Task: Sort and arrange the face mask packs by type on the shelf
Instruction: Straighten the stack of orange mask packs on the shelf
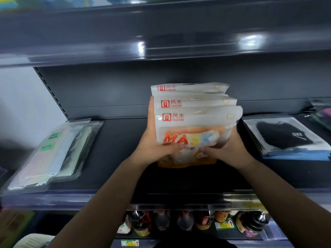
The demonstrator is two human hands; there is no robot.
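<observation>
Dark metal shelf [114,154], glossy plastic mask packs [195,120]

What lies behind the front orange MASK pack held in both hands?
Behind the front MASK pack, at least two more white FENGMI packs show their top edges, fanned upward. The left hand and right hand grip the bundle. Their lower parts are covered.

Three white-and-orange mask packs [195,122] show in the middle stack, one black mask pack [284,135] tops the right pile, and several clear packs [53,151] lie left (too blurred to count).
</observation>
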